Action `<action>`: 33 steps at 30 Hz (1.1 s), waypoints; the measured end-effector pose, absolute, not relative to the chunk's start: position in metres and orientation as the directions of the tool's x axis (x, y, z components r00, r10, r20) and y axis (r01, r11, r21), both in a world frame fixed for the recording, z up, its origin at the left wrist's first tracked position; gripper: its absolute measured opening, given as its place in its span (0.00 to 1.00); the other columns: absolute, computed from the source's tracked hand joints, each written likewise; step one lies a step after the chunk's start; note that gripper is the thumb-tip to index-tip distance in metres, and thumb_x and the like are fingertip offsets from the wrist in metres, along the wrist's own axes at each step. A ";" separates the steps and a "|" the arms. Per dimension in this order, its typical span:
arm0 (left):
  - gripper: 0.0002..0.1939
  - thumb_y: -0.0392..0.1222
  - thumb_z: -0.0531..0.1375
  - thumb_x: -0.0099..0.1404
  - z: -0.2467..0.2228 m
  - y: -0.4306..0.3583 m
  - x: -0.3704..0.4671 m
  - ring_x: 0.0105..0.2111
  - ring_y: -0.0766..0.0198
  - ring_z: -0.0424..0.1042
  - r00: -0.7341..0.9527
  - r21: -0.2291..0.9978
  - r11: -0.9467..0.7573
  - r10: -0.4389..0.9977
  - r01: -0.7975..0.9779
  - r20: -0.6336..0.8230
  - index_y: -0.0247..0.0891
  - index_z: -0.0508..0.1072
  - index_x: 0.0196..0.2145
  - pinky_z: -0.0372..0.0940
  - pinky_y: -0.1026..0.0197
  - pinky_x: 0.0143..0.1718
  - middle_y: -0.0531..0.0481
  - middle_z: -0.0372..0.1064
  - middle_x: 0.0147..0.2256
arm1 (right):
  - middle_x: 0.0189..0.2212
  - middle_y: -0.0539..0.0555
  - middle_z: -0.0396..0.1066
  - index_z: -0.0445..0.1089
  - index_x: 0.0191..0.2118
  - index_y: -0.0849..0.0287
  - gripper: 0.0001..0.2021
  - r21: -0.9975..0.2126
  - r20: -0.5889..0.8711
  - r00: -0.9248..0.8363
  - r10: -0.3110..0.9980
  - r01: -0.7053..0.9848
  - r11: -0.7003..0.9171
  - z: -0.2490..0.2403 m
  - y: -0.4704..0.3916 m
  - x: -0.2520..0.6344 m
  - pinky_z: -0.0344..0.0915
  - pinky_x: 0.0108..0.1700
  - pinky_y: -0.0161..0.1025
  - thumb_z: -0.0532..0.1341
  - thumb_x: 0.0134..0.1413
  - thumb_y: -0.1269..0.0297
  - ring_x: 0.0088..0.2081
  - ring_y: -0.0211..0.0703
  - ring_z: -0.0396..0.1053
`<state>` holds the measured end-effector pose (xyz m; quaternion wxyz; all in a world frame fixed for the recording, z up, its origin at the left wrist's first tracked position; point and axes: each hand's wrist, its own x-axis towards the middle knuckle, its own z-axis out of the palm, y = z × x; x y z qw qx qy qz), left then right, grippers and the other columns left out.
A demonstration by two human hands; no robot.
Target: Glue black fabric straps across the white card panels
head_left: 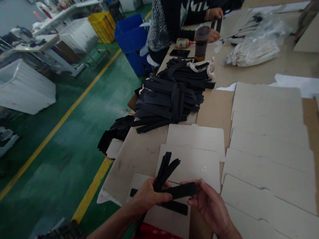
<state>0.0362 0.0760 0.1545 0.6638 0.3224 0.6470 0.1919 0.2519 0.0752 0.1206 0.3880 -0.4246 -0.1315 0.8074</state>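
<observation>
- Between the two hands, above the table (144, 149), a black strip (181, 189) spans the gap from the left thumb to the fingers of the right hand (209, 206).
- From the right fingers, the strip lies to the person's left; from the left hand (147, 196), it runs out to the right. Both hands are close, one by each visible end, with the left covering more of it.
- Its long axis runs mostly side to side, with the right end tipped a little away from the body. That end points into the right fingers.
- The left fingers are closed on a bunch of black strips (164, 171), the thumb lying over the spanning one. The bunch stands crosswise to it, its upper ends fanned and pointing away from the body.
- The right fingers are curled and slightly parted around the strip's end; whether they grip it or only touch it, one cannot tell.
- Beneath the hands, a flat strip (176, 206) lies on a pale board (168, 222), its long axis also side to side, at a slight angle to the raised one. Black shows on the left hand's other side too; whether it is the same piece is hidden.
</observation>
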 end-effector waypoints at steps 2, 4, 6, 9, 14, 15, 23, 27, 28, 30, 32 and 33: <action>0.15 0.40 0.69 0.46 0.150 0.077 0.035 0.26 0.67 0.67 0.126 0.715 0.649 0.712 0.258 -0.691 0.34 0.75 0.34 0.61 0.66 0.28 0.55 0.70 0.26 | 0.36 0.55 0.75 0.76 0.37 0.59 0.19 -0.555 -0.607 -0.362 0.707 -0.444 -0.703 0.120 0.072 0.253 0.68 0.31 0.35 0.68 0.48 0.48 0.32 0.39 0.69; 0.13 0.39 0.67 0.49 0.145 0.080 0.034 0.31 0.64 0.70 0.166 0.738 0.584 0.734 0.339 -0.658 0.34 0.76 0.34 0.63 0.65 0.33 0.54 0.72 0.29 | 0.30 0.52 0.73 0.75 0.35 0.60 0.19 -0.609 -0.631 -0.364 0.685 -0.315 -0.728 0.119 0.070 0.252 0.65 0.29 0.34 0.71 0.43 0.50 0.30 0.38 0.67; 0.14 0.39 0.67 0.50 0.141 0.085 0.029 0.33 0.62 0.71 0.208 0.726 0.556 0.717 0.404 -0.665 0.35 0.76 0.36 0.63 0.65 0.34 0.54 0.74 0.31 | 0.23 0.50 0.70 0.76 0.33 0.60 0.19 -0.671 -0.654 -0.315 0.688 -0.179 -0.719 0.118 0.069 0.254 0.61 0.28 0.33 0.71 0.41 0.49 0.26 0.37 0.65; 0.17 0.41 0.68 0.49 0.140 0.097 0.010 0.30 0.63 0.70 0.307 0.676 0.536 0.621 0.505 -0.722 0.37 0.77 0.38 0.61 0.66 0.30 0.56 0.73 0.29 | 0.17 0.46 0.64 0.76 0.32 0.59 0.18 -0.745 -0.663 -0.109 0.741 0.006 -0.667 0.113 0.071 0.261 0.55 0.25 0.34 0.67 0.44 0.48 0.22 0.35 0.58; 0.17 0.46 0.65 0.52 0.137 0.120 -0.032 0.25 0.62 0.70 0.248 0.571 0.552 0.552 0.607 -0.797 0.35 0.78 0.38 0.60 0.65 0.26 0.55 0.72 0.24 | 0.18 0.47 0.67 0.76 0.37 0.58 0.20 -0.751 -0.597 0.203 0.776 0.197 -0.630 0.101 0.081 0.279 0.60 0.29 0.38 0.63 0.47 0.46 0.22 0.39 0.63; 0.16 0.46 0.64 0.52 0.136 0.125 -0.037 0.26 0.61 0.71 0.216 0.569 0.548 0.576 0.614 -0.788 0.35 0.78 0.37 0.61 0.64 0.28 0.55 0.72 0.24 | 0.19 0.47 0.68 0.76 0.37 0.58 0.20 -0.743 -0.583 0.252 0.772 0.217 -0.633 0.097 0.084 0.281 0.62 0.30 0.38 0.62 0.46 0.46 0.23 0.40 0.65; 0.12 0.41 0.62 0.50 0.109 0.152 -0.030 0.30 0.56 0.74 0.064 0.616 0.511 0.736 0.600 -0.674 0.36 0.78 0.33 0.65 0.60 0.36 0.54 0.73 0.24 | 0.27 0.53 0.76 0.71 0.40 0.57 0.19 -0.714 -0.415 0.498 0.762 0.342 -0.612 0.057 0.100 0.287 0.67 0.29 0.40 0.60 0.49 0.47 0.25 0.45 0.72; 0.14 0.42 0.61 0.51 0.095 0.152 -0.029 0.29 0.57 0.74 0.040 0.631 0.527 0.749 0.568 -0.662 0.36 0.77 0.36 0.66 0.60 0.35 0.54 0.73 0.24 | 0.31 0.55 0.77 0.70 0.41 0.57 0.19 -0.699 -0.354 0.510 0.784 0.413 -0.584 0.047 0.103 0.287 0.68 0.33 0.42 0.58 0.51 0.48 0.30 0.47 0.74; 0.14 0.43 0.61 0.51 0.093 0.151 -0.029 0.29 0.56 0.74 0.032 0.630 0.529 0.751 0.569 -0.659 0.36 0.77 0.36 0.66 0.60 0.35 0.53 0.74 0.25 | 0.32 0.55 0.77 0.71 0.41 0.56 0.18 -0.693 -0.334 0.511 0.792 0.437 -0.574 0.046 0.104 0.287 0.68 0.35 0.43 0.58 0.51 0.48 0.31 0.48 0.74; 0.14 0.43 0.61 0.52 0.090 0.151 -0.029 0.31 0.56 0.75 0.012 0.627 0.526 0.761 0.574 -0.649 0.36 0.78 0.37 0.66 0.59 0.37 0.53 0.75 0.27 | 0.33 0.56 0.77 0.71 0.41 0.56 0.17 -0.679 -0.296 0.509 0.808 0.483 -0.553 0.046 0.106 0.286 0.68 0.38 0.44 0.58 0.52 0.49 0.34 0.49 0.74; 0.15 0.44 0.61 0.52 0.088 0.150 -0.028 0.32 0.56 0.75 -0.005 0.627 0.521 0.771 0.578 -0.636 0.36 0.78 0.37 0.66 0.59 0.38 0.52 0.75 0.28 | 0.34 0.57 0.77 0.71 0.41 0.56 0.17 -0.666 -0.265 0.499 0.825 0.524 -0.531 0.046 0.108 0.285 0.67 0.41 0.45 0.58 0.53 0.50 0.36 0.50 0.74; 0.16 0.45 0.61 0.52 0.087 0.150 -0.028 0.33 0.55 0.75 -0.011 0.628 0.519 0.775 0.580 -0.631 0.36 0.78 0.38 0.66 0.59 0.38 0.52 0.75 0.28 | 0.34 0.57 0.77 0.71 0.42 0.57 0.17 -0.659 -0.253 0.493 0.832 0.542 -0.522 0.046 0.109 0.284 0.67 0.41 0.45 0.57 0.53 0.51 0.36 0.50 0.74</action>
